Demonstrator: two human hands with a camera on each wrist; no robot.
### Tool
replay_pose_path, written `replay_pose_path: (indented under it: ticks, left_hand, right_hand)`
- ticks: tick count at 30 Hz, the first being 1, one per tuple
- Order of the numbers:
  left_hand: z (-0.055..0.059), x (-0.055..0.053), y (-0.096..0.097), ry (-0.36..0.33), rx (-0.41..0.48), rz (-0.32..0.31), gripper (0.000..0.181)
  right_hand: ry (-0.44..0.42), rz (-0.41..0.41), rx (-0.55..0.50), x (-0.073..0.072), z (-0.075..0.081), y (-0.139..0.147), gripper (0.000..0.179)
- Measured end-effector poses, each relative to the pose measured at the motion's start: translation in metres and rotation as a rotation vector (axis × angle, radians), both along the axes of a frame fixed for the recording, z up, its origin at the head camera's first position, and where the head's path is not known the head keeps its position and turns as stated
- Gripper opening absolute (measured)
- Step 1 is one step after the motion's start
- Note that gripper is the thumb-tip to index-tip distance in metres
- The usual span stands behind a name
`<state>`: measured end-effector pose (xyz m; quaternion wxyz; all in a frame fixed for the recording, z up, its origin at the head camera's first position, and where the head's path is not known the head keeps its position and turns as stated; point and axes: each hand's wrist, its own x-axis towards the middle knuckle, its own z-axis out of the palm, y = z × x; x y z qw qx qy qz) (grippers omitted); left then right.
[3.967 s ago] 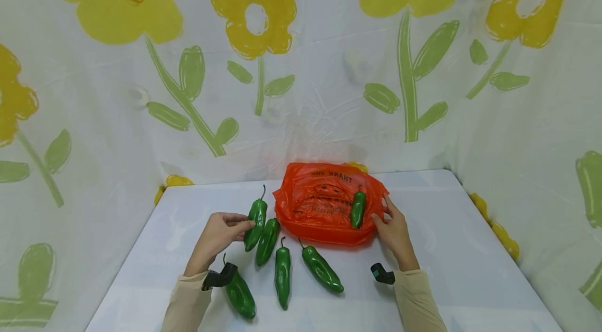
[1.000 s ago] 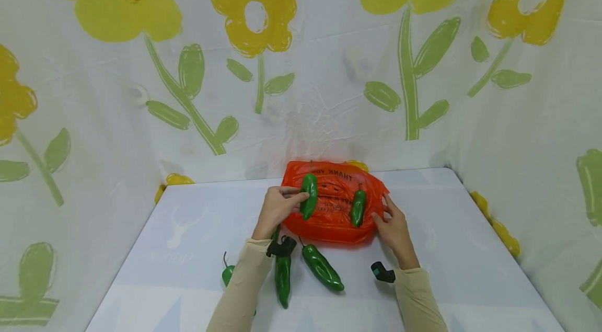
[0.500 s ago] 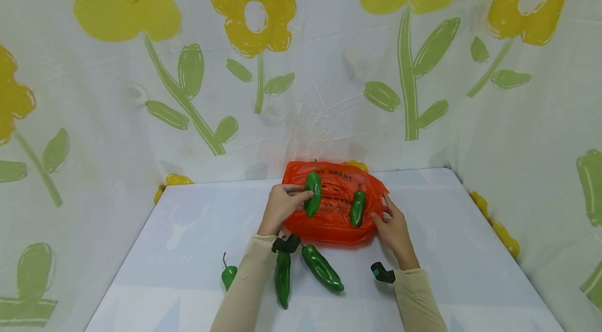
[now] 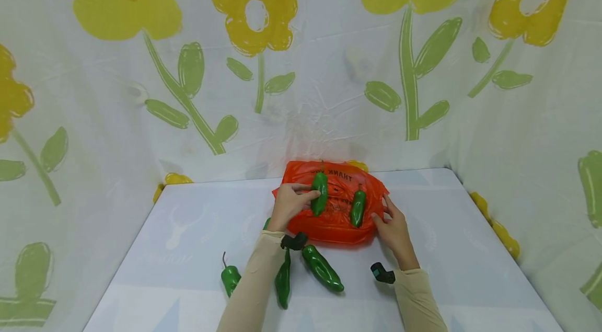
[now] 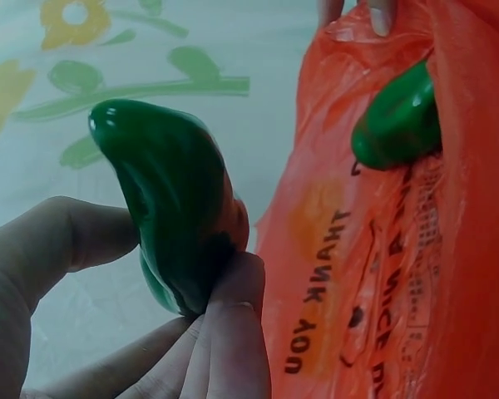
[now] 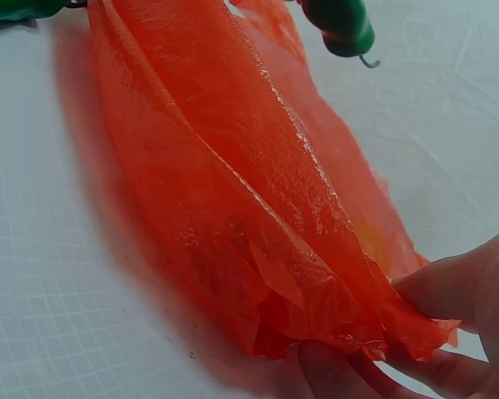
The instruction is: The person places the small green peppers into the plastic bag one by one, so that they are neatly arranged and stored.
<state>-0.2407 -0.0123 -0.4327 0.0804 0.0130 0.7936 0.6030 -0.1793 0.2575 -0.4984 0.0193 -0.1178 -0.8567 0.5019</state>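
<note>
Between the thumb and fingers of my left hand (image 4: 288, 205) is a long green chili pepper (image 4: 319, 194), held over the left part of a red plastic bag (image 4: 324, 231). The left wrist view shows this pepper gripped by its middle. My right hand (image 4: 396, 228) pinches the bag's right edge, and the right wrist view has the crumpled red plastic (image 6: 233, 224) caught between thumb and fingers. Another green pepper (image 4: 358, 209) lies in the bag, towards its right side; in the left wrist view that pepper (image 5: 399, 120) is partly covered by the bag's edge.
On the white table (image 4: 470, 269) lie more green peppers: one at front left (image 4: 230, 277), one in the middle (image 4: 282, 282) and one before the bag (image 4: 322, 269). My left arm partly hides several. A flowered cloth (image 4: 324, 86) hangs behind the table.
My left hand has carried the pepper from the table left of the bag to above it, edging rightward over the last second. The right hand has stayed at the bag's edge.
</note>
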Motion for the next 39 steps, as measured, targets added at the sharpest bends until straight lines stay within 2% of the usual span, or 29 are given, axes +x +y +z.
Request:
replay_pose_path:
  ticks: [10,22,32,39]
  left_hand:
    - [-0.005,0.001,0.014,-0.007,-0.029,-0.013,0.048]
    - [-0.011,-0.006,0.033,-0.01,-0.021,-0.026,0.04]
    - [-0.018,-0.008,0.046,-0.002,-0.062,-0.028,0.042]
    - [-0.026,-0.011,0.055,-0.008,-0.104,-0.038,0.043]
  right_hand:
    - [-0.006,0.0,0.005,0.0,0.0,-0.001,0.073]
    - [0.026,0.005,-0.016,0.0,-0.002,0.001,0.072]
    - [0.021,-0.002,-0.016,-0.001,0.0,-0.001,0.072]
    - [0.027,-0.008,0.001,-0.001,0.0,-0.002,0.072]
